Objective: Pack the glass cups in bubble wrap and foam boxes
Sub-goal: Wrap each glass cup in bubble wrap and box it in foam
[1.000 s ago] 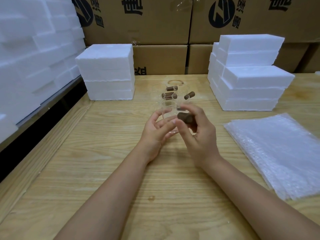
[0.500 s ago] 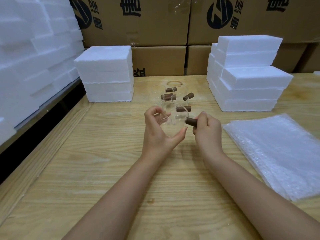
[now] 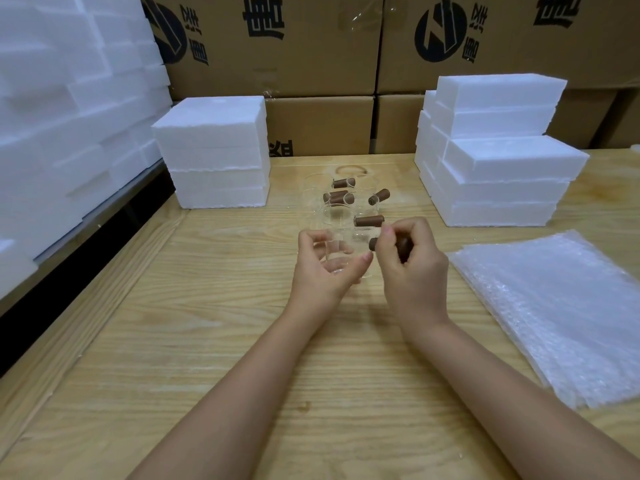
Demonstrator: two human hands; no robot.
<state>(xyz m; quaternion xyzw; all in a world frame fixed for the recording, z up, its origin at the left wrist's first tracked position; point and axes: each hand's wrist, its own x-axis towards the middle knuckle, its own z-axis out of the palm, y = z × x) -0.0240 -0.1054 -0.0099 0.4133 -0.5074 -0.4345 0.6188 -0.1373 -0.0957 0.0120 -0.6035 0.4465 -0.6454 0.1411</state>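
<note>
Your left hand [image 3: 323, 271]: fingers [image 3: 309, 238] curved in a loose C with the thumb opposite, cupped round the clear glass cup [image 3: 341, 263]. The glass is so transparent I can't tell exactly where skin meets wall. Your right hand [image 3: 414, 271] is fisted tight round the cup's brown handle [image 3: 373, 244], a matte cylinder. Its left end pokes out past your fingers and the rest is mostly buried in the fist. The cup sits between the two hands, low over the wooden table [image 3: 207, 323]; can't tell if it touches. Just beyond your fingertips are more glass cups [image 3: 337, 197] with the same brown handles, rims barely readable. Bubble wrap sheets [image 3: 554, 313] are stacked right of your right hand, far edge cut off. White grainy foam boxes [image 3: 214, 150] are stacked further out.
</note>
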